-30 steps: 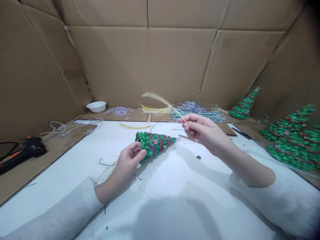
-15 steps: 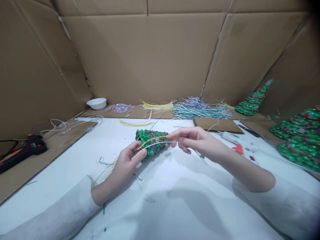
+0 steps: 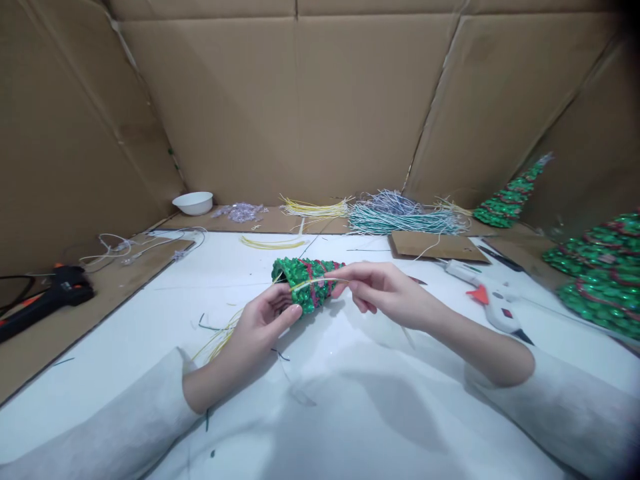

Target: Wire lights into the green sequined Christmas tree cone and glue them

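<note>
From the head camera, your left hand is clasped on the wide end of the green sequinned cone tree, which lies on its side just above the white table. Your right hand pinches a thin yellow strand at the cone's narrow end. The strand runs along the cone's face back toward your left fingertips.

Under your left wrist, a few loose yellow strands lie on the table, with dark offcuts beside them. Nothing lies between your two hands but the cone itself.

Just right of your right-hand pinch lies a white glue gun with an orange nozzle. A flat cardboard piece lies beyond it.

Behind the cone, a short yellow bundle lies near. Farther back are a yellow strand pile, a teal and white strand heap and a clump of clear beads.

Well left of your left hand are a white bowl, a white beaded wire and a black glue gun.

Far right of your right arm lie finished sequinned trees, with one more leaning by the cardboard wall.
</note>
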Available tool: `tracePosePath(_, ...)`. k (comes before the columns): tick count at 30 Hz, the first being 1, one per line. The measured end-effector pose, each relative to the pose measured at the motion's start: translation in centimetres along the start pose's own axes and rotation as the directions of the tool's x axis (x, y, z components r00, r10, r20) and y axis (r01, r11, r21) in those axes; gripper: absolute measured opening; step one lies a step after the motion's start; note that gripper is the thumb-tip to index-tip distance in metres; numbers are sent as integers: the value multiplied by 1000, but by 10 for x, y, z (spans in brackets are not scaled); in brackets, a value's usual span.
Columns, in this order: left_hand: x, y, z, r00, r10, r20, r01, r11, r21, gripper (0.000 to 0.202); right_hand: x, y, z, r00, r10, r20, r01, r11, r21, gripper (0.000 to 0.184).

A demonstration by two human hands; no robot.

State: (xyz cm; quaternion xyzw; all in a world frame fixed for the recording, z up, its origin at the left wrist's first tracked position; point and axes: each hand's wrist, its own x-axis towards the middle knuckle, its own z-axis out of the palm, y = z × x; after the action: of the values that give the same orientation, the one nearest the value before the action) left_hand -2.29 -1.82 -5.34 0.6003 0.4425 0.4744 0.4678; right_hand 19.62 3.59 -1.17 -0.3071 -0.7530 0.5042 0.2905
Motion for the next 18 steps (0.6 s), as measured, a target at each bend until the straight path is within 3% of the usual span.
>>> tracePosePath(4,2,2,2,1000,-19,-11,19,1000,10,21,0,3,4,992,-35,-120,26,997,-76,35)
tracePosePath(9,1,1,0,999,-38,-5,38,999,37,17,0,6,9,978,-85,-191,52,984,-171,21)
tracePosePath(13,1,1,1,998,-60,-12,60,998,3,18,-2,4,12,978,-141,-156,102,967,-235,22)
tracePosePath(18,1,3,4,996,-91,4,91,992,-88,26,-4,5,16,987,-114,-114,92,979,-183,29)
